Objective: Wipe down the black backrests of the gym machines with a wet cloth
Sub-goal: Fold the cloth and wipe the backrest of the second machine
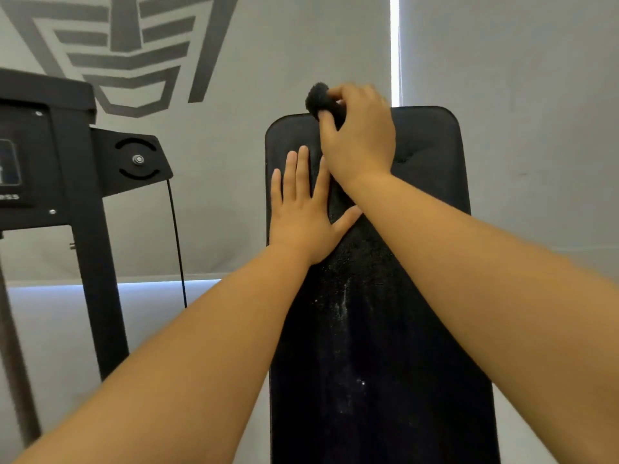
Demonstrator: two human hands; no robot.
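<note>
A long black padded backrest (432, 182) fills the middle of the view, tilted away from me, with pale specks lower down its surface. My right hand (360, 139) is at the backrest's top edge and grips a bunched dark cloth (318, 98), which sticks out above my fingers. More dark cloth seems to hang down under that hand. My left hand (303, 209) lies flat on the upper left of the backrest, fingers straight and spread, thumb out to the right.
A black gym machine frame (87, 202) with a bracket plate (134, 160) and a thin cable (176, 242) stands to the left. A grey wall with a dark logo (127, 45) lies behind. A bright light strip (395, 48) runs up the wall.
</note>
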